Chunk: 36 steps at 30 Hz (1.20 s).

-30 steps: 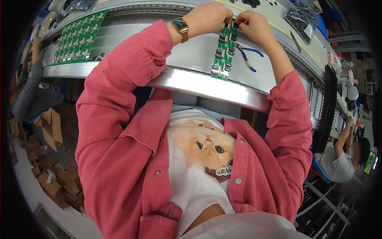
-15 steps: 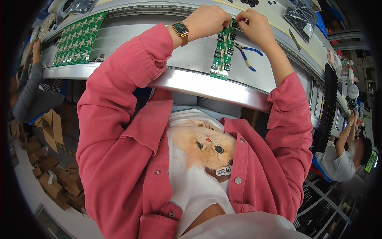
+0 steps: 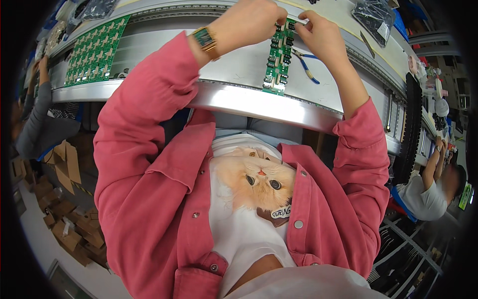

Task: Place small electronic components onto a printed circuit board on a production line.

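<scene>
A narrow green circuit board (image 3: 272, 79) with black components along both sides lies lengthwise on the metal-edged bench. At its far left edge my left hand (image 3: 254, 22) is bent over, fingers closed together. Whatever those fingertips hold, if anything, is too small to make out. My right hand (image 3: 321, 37) is just right of the board's far end, thumb and index finger parted, with nothing visible between them. Blue-handled pliers (image 3: 305, 67) lie right of the board, below my right hand.
A larger green board panel (image 3: 97, 50) lies at the left. Tweezers (image 3: 367, 44) and a dark plastic bag (image 3: 373, 22) are at the far right. A metal rail (image 3: 259, 103) edges the bench front. Co-workers sit at both sides; cardboard boxes (image 3: 64, 207) stand lower left.
My right thumb and index finger have parted and come slightly away from the board's far end. My left hand has shifted a little left and farther away. The whole view has shifted slightly.
</scene>
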Available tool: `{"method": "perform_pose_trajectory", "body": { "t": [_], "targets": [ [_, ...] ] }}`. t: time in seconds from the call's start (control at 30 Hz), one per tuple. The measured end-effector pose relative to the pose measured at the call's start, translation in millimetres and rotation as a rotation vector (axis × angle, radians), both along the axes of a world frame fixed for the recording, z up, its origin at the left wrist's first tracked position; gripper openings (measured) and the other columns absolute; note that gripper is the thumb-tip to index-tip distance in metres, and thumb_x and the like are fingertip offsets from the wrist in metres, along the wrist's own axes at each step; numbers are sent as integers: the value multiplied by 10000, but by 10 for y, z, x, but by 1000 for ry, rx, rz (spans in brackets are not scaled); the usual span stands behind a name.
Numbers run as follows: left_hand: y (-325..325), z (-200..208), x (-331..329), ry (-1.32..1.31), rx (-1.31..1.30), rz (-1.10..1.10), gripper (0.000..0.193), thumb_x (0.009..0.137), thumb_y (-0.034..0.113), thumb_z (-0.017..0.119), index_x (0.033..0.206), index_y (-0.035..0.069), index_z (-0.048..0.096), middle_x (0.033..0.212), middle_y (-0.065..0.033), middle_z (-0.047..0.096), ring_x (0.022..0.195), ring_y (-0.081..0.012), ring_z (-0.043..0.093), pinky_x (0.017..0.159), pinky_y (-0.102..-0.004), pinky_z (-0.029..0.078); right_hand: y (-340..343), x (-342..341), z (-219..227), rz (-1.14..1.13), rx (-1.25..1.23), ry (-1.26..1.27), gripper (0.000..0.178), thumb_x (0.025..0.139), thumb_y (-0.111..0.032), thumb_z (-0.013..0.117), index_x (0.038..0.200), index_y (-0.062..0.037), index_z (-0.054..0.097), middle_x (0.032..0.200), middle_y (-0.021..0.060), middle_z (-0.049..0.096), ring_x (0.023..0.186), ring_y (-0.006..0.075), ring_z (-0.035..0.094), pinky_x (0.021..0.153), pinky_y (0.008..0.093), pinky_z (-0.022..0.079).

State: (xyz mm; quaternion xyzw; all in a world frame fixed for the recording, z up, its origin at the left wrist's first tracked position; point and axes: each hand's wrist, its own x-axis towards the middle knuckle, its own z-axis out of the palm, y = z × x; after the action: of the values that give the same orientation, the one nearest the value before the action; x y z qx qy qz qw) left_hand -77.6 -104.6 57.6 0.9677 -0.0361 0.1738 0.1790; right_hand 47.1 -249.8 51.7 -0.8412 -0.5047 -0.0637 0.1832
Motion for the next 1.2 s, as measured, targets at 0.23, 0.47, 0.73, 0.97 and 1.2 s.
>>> {"method": "perform_pose_trajectory", "body": {
  "t": [0.23,0.47,0.73,0.97,1.2],
  "targets": [
    [-373,456,-978,175,87,98,213,766,121,642,970,61,624,991,-85,632,698,-262,587,667,-342,468,6,-369,41,-71,-291,-124,576,785,-378,680,1194,-23,483,710,109,663,592,257,648,541,329,506],
    [-421,-159,-1254,-49,-226,394,242,788,147,661,1011,58,630,1148,-55,577,818,-213,584,679,-287,471,153,-512,-26,-118,-431,-178,586,720,-324,678,1130,41,473,702,133,655,587,292,640,552,343,507],
    [-442,-451,-1298,-55,-329,562,237,803,159,665,1015,58,634,1162,-42,573,856,-186,584,678,-253,473,202,-558,-15,-101,-456,-120,609,742,-390,712,1114,29,474,674,110,665,534,266,644,538,339,533],
    [-456,-470,-1292,-79,-284,572,217,804,154,661,999,60,640,1128,-35,594,848,-183,590,669,-251,473,218,-542,-26,-163,-434,-132,715,703,-347,634,1182,119,380,716,182,643,625,340,639,578,381,501],
    [-465,-467,-1300,-136,-284,564,199,752,134,680,928,47,646,1074,-73,619,704,-205,586,671,-291,481,125,-545,217,-117,-379,-59,548,711,-282,621,1103,80,493,744,184,646,682,348,637,626,393,501]
  ]
}}
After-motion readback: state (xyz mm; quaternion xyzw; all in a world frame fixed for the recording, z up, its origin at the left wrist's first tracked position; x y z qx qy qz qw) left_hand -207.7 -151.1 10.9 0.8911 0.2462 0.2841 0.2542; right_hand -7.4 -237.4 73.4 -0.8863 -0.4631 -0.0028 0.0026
